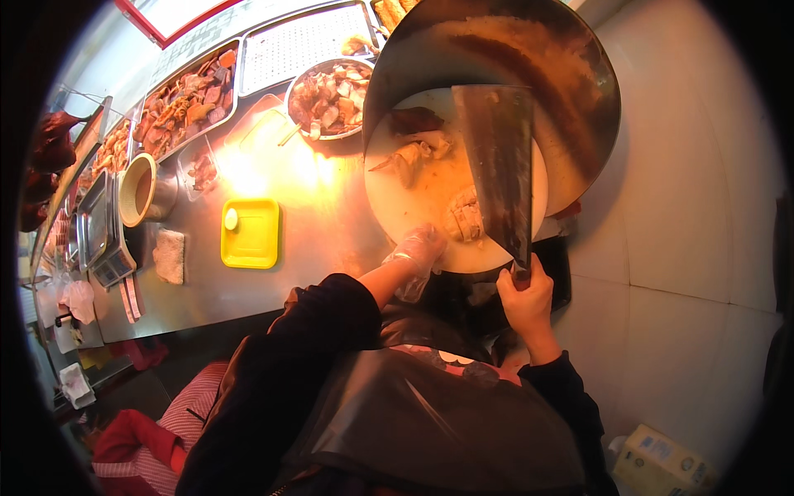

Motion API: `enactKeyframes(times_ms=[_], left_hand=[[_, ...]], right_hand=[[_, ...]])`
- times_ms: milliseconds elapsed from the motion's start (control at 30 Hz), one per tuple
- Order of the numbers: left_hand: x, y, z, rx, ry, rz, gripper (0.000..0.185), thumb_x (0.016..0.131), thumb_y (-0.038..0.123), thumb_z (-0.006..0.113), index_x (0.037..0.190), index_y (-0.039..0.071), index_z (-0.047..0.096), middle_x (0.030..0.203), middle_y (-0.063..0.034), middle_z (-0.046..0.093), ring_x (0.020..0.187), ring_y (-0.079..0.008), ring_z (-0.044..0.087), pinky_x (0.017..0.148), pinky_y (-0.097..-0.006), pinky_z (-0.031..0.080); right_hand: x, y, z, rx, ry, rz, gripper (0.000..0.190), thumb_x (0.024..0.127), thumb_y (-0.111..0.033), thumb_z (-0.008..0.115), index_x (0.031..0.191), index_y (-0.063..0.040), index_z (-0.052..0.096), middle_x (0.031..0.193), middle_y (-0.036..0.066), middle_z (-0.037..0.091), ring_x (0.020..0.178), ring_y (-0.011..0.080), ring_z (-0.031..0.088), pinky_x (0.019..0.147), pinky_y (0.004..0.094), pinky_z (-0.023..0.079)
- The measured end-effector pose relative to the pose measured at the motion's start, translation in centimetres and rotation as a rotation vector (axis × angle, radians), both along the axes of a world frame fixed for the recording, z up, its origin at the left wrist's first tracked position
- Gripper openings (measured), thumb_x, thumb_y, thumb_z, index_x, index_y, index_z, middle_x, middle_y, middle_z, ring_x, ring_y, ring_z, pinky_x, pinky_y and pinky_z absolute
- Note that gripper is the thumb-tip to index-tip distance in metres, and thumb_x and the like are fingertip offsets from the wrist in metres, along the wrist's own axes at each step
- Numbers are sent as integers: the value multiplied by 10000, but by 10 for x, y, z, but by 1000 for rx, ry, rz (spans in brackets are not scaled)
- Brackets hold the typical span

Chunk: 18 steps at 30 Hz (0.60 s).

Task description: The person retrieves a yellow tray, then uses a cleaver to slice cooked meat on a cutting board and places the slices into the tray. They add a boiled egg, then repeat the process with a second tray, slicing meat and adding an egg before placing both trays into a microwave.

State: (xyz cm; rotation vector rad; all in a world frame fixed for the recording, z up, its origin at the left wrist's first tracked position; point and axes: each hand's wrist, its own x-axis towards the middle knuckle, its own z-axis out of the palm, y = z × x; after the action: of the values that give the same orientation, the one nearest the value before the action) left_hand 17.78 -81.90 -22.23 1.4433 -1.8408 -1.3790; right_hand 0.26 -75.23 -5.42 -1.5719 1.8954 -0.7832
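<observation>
My right hand (527,297) grips the handle of a broad cleaver (504,161), whose blade stretches away from me above the round white chopping board (403,214). My left hand (423,249), in a clear plastic glove, is at the board's near left edge with its fingers drawn in; whether anything is inside them is unclear. Sliced pale meat, likely poultry (464,216), sits between my left hand and the blade, partly hidden by the cleaver. Further back on the board are poultry pieces (409,158) and a dark reddish piece of meat (415,119).
A curved metal guard (577,80) rises behind the board. On the steel counter (322,248) are a yellow tray (250,248), a folded cloth (169,256), a bowl of chopped meat (332,99) and a meat tray (192,105). Another person's red sleeve (133,437) shows lower left.
</observation>
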Motion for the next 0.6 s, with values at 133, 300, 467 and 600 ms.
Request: enactKeyframes(times_ms=[133, 300, 467, 600], left_hand=[[0, 5, -6, 313, 35, 102, 218, 833, 225, 552, 870, 10, 561, 692, -122, 639, 612, -234, 637, 607, -345, 508], [0, -2, -7, 40, -24, -3, 221, 847, 238, 552, 882, 21, 570, 697, -108, 644, 633, -215, 643, 593, -342, 507], [-1, 1, -1, 333, 139, 114, 151, 839, 179, 540, 825, 41, 599, 737, -113, 629, 684, -216, 636, 630, -350, 500], [5, 7, 0, -282, -165, 23, 96, 745, 93, 565, 810, 46, 618, 736, -130, 585, 710, -263, 598, 699, -371, 487]], right_hand=[[10, 3, -44, 284, 298, 72, 177, 750, -192, 590, 834, -38, 571, 689, 171, 641, 694, 386, 629, 652, 463, 502], [4, 13, -82, 425, 310, 33, 273, 737, -223, 584, 945, -47, 592, 787, 154, 665, 798, 360, 635, 727, 444, 495], [1, 15, -80, 375, 248, 18, 289, 719, -210, 607, 951, -39, 599, 749, 141, 661, 743, 322, 640, 678, 393, 500], [-8, 22, -74, 250, 14, -51, 230, 709, -181, 626, 874, -24, 598, 679, 141, 647, 665, 302, 646, 612, 370, 498]])
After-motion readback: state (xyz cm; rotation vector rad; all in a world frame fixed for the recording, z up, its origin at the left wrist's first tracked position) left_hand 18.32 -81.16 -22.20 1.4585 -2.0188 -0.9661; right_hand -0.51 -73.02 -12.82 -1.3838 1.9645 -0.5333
